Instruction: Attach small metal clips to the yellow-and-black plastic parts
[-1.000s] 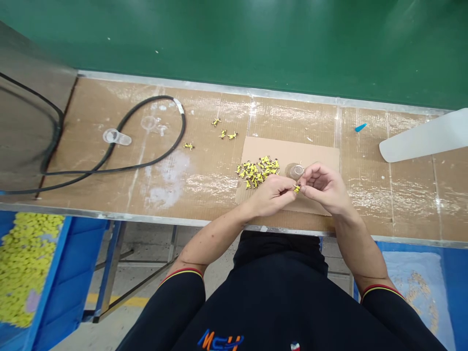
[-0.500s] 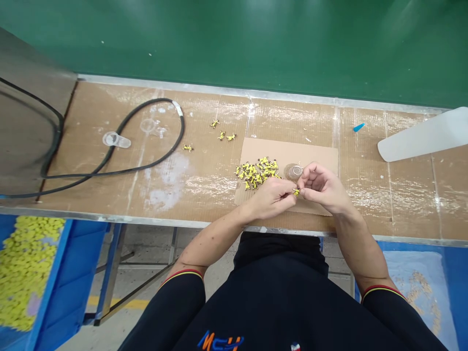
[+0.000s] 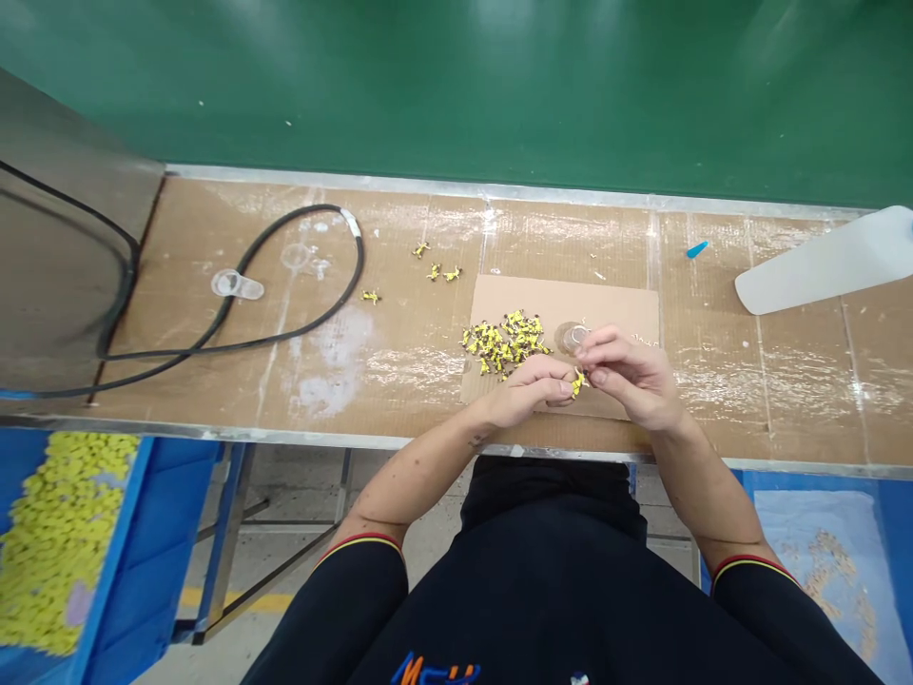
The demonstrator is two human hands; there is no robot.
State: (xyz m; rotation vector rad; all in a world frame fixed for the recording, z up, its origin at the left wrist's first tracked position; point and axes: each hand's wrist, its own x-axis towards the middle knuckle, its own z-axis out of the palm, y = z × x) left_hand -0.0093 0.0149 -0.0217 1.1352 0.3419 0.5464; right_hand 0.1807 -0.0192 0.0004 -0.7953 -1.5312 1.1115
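Note:
My left hand (image 3: 526,388) and my right hand (image 3: 628,376) meet over a cardboard sheet (image 3: 613,303) on the bench, fingertips pinched together on one small yellow part (image 3: 578,383). Just beyond the left hand lies a heap of several small yellow parts (image 3: 503,341). A small clear round container (image 3: 572,336) sits behind the fingertips, partly hidden by my right hand. A few stray yellow parts (image 3: 442,274) lie farther left on the bench.
A black cable (image 3: 300,319) loops across the left of the tape-covered bench (image 3: 399,314). Clear plastic pieces (image 3: 235,284) lie inside the loop. A white flat blade (image 3: 820,264) rests at right, with a small blue piece (image 3: 697,249). Blue bins (image 3: 106,552) of yellow parts stand below left.
Both hands stay pinched on the yellow part and have shifted only slightly; the camera view tipped down a little.

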